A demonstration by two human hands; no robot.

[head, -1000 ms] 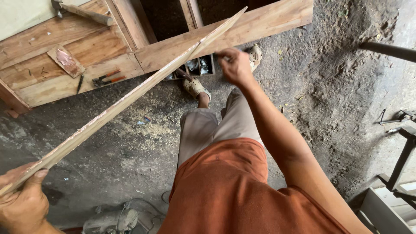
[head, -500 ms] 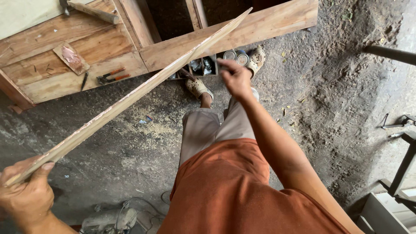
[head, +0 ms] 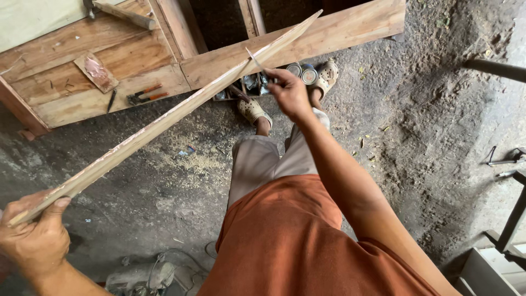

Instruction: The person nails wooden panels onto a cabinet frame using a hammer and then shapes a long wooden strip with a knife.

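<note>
My left hand (head: 34, 238) at the lower left grips the near end of a long thin wooden strip (head: 164, 123). The strip runs slanting up and to the right, and its far tip lies over the wooden frame (head: 339, 30). My right hand (head: 289, 92) is stretched out just below the strip's far part, with the fingers pinched on a thin pale sliver (head: 255, 59) that points up at the strip's edge. Whether the sliver is wood or a blade I cannot tell. My legs and sandalled feet (head: 253, 109) stand below.
On the wooden frame lie orange-handled pliers (head: 143, 94), a small wood block (head: 96, 71) and a hammer handle (head: 126, 15). Round tins (head: 302, 72) sit by my feet. Sawdust covers the dirt floor. A power tool (head: 141, 277) lies at the bottom, metal stands (head: 515, 216) at right.
My right hand has slid a little down along the strip and now shows the thin sliver in its fingers. My left hand keeps its grip on the near end.
</note>
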